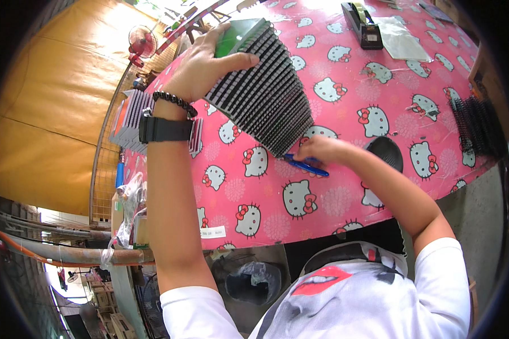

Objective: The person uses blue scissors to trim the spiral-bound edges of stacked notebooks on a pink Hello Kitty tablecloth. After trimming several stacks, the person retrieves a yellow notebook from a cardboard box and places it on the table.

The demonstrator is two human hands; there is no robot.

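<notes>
My left hand (201, 65) grips the far end of a long fanned stack of black punched sheets with a green cover (264, 87), holding it tilted on a table with a pink cartoon-cat cloth (345, 113). A black watch and a bead bracelet sit on that wrist. My right hand (321, 150) rests at the near end of the stack, fingers closed on a blue pen (306, 165) that lies against the cloth.
A black tape dispenser (362, 24) and a clear plastic bag (402, 39) lie at the far side. Black spiral coils (476, 121) sit at the right edge. More stacked booklets (131, 116) lie on the left, a red fan (142, 42) beyond them.
</notes>
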